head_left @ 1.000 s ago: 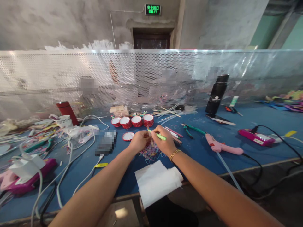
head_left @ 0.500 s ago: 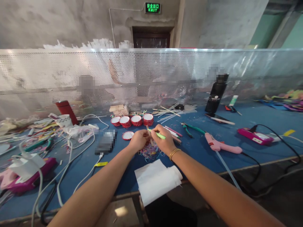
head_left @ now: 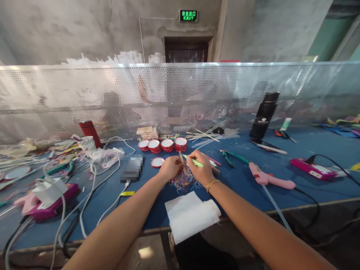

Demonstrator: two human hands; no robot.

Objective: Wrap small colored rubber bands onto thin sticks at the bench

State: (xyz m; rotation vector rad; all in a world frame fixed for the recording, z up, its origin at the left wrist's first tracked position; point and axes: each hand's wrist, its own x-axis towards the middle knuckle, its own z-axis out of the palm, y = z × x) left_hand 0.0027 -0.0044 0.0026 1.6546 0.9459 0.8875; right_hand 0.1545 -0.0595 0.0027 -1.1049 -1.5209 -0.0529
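My left hand is closed on a flat wooden stick, held upright between thumb and fingers. My right hand grips a light-green marker pen, its tip close to the stick; whether they touch I cannot tell. Below both hands lies a pile of small colourful rubber bands. Beside my left hand is a single red-rimmed white disc. Several stacks of such red-edged discs stand farther back. More markers lie behind my right hand, partly hidden. A white paper roll rests at the table's front edge.
On the right lie green-handled pliers, a pink glue gun and a magenta power strip. A black bottle stands behind. Cables, a phone and clutter fill the left. A perforated metal screen borders the back.
The camera view has shifted, so the scene sits slightly farther right and lower. Both hands keep hold of the stick and marker, with little change between them.
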